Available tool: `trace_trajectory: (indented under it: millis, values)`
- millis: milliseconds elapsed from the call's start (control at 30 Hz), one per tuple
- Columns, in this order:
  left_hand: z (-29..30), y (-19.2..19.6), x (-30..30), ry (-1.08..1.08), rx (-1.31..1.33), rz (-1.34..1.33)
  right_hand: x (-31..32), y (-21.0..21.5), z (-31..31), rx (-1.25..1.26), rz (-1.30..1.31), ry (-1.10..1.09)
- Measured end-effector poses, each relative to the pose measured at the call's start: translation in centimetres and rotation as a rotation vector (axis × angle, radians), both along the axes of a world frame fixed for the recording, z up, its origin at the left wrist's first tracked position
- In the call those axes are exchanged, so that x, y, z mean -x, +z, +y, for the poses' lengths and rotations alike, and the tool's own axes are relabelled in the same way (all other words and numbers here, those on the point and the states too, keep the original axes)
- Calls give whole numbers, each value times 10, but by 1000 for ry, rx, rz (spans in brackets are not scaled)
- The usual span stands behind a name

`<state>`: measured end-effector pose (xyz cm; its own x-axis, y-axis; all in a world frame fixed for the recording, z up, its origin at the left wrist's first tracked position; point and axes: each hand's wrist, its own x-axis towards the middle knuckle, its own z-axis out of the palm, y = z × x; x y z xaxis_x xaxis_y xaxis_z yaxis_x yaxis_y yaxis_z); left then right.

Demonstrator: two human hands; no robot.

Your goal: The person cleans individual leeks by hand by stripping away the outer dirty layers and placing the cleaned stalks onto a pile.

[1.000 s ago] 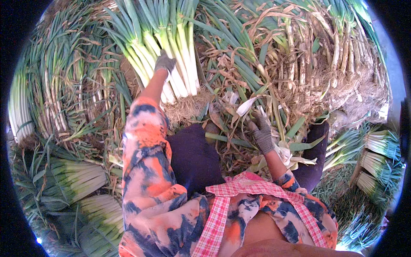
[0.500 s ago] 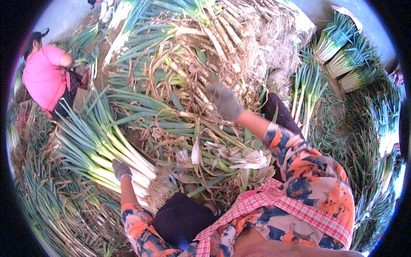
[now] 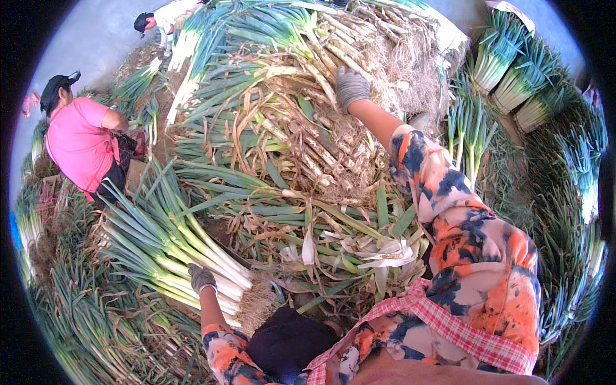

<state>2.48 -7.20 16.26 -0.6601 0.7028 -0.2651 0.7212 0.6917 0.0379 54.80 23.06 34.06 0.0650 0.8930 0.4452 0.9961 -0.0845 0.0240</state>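
My left hand (image 3: pixel 203 280), in a grey glove, lies over the white stalks of a fanned bunch of green onions (image 3: pixel 221 263), its fingers curled round some of them. The bunch's leaves point to the far left, and its pale roots lie near my dark-clothed knee. My right hand (image 3: pixel 352 88), gloved too, is stretched out to the far heap of untrimmed green onions (image 3: pixel 343 48). Its fingers bend down over a stalk there; their tips are hidden. Brown, dry-leaved stalks (image 3: pixel 314 144) lie between the two hands.
Peeled leaves (image 3: pixel 385 253) litter the middle ground. Bundled green onions (image 3: pixel 500 64) stand at the far right, and loose upright ones (image 3: pixel 471 135) nearer. At left a person in a pink shirt (image 3: pixel 80 141) sits working; another in white (image 3: pixel 170 16) bends at the back.
My right hand has moved farther out, from the brown stalks to the far heap. My left hand stays on the bunch. The view has shifted, and the person in white shows more.
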Motion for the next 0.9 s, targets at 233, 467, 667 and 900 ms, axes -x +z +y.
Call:
trace_trajectory:
  millis: [233,467,667,900]
  values:
    - [-7,6,10,-101,-4,-57,-31,23,-57,434,916,640]
    - [-2,45,-38,-335,-391,91,-24,1,-262,624,2161,559]
    - [60,204,-222,-633,-538,-876,-25,18,-370,661,2141,600]
    - [83,277,-368,-379,-657,-1537,-42,4,-418,628,1804,601]
